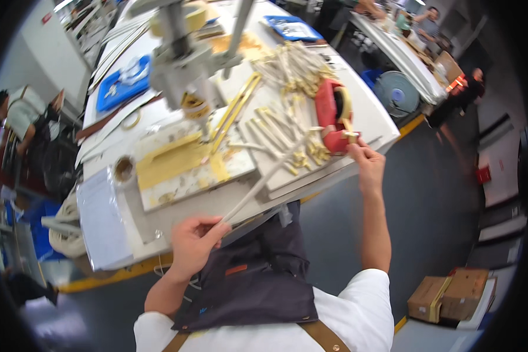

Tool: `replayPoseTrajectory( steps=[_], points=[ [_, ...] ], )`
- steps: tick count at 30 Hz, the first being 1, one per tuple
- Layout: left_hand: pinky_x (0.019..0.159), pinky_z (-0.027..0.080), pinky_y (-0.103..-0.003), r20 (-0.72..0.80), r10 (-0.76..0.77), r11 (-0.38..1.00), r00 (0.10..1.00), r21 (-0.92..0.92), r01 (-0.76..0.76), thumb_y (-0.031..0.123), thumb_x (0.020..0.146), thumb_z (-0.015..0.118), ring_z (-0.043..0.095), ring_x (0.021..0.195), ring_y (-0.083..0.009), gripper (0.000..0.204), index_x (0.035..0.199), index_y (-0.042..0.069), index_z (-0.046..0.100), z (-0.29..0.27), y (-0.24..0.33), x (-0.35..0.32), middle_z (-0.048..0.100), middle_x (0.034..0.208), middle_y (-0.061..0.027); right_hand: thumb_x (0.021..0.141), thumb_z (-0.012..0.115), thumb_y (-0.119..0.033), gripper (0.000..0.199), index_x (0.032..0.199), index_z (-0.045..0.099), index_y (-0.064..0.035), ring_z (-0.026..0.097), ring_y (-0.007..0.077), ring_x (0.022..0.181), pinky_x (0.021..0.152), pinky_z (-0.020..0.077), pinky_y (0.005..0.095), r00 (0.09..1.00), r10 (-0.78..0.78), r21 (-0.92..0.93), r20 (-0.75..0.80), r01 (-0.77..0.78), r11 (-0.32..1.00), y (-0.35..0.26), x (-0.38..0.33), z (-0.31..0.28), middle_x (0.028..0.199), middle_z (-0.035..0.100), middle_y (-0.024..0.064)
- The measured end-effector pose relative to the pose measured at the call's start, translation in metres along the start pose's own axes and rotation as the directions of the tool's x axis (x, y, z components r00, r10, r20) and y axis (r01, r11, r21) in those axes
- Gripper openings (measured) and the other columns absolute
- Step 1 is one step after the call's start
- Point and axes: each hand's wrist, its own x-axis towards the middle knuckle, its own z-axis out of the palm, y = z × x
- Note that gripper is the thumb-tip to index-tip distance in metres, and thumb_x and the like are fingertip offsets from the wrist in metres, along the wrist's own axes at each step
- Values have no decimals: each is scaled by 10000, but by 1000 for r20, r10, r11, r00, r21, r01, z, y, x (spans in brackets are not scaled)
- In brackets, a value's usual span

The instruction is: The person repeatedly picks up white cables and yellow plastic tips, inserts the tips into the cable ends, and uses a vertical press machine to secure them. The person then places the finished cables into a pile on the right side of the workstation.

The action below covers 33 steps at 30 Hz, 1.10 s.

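My left hand [195,242] is closed around the near end of a long white cord [258,186], which slants up and right across the table edge toward a red tape dispenser [324,108]. The dispenser carries a roll of yellowish tape [346,105]. At its front end my right hand [368,167] pinches the tape, fingers together; the very tip is small and blurred. Beside the dispenser lie several white cords [270,132] with yellow-taped ends. A larger bundle of similar cords [290,64] is heaped behind them.
A grey press-like machine [179,64] stands over a white board [237,167] with yellow tape patches. Blue trays [123,85] lie farther back. A tape roll [124,169] and papers [102,217] are at left. Cardboard boxes [463,293] sit at right; other people work in the background.
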Motion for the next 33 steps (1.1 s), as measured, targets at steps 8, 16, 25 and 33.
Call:
replayPoseTrajectory(
  steps=[8, 16, 25, 33],
  points=[
    [612, 522, -207, 24, -28, 995, 999, -98, 30, 36, 931, 732, 621, 687, -52, 143, 1050, -36, 694, 4, 0, -3, 699, 830, -49, 947, 710, -76, 212, 898, 736, 129, 680, 150, 973, 856, 520, 263, 998, 11, 43, 66, -14, 999, -1, 8, -17, 1247, 686, 205],
    [616, 532, -206, 24, -39, 990, 999, -138, 42, 11, 927, 728, 631, 686, -69, 135, 1044, -41, 687, 10, -3, -4, 701, 847, -69, 982, 657, -67, 204, 899, 711, 112, 679, 169, 919, 857, 550, 283, 990, -3, -44, -138, -4, 999, -7, -22, -15, 1138, 716, 187],
    [720, 582, -232, -20, 189, 976, 982, 111, -185, -21, 918, 719, 692, 823, -100, 171, 1086, -52, 713, 29, -16, -10, 733, 933, -97, 845, 778, -51, 117, 774, 701, 1, 631, 100, 598, 554, 476, 234, 671, -139, 1, 729, 201, 979, -125, -163, 114, 713, 702, 57],
    [786, 616, -267, -23, 363, 908, 931, 232, -348, -33, 886, 737, 741, 882, -159, 207, 1092, -42, 719, 25, -19, -15, 755, 984, -141, 876, 798, -86, 200, 755, 669, 6, 609, 60, 545, 489, 464, 222, 736, -192, 7, 649, 247, 969, -114, -171, 130, 665, 688, 57]
  ],
)
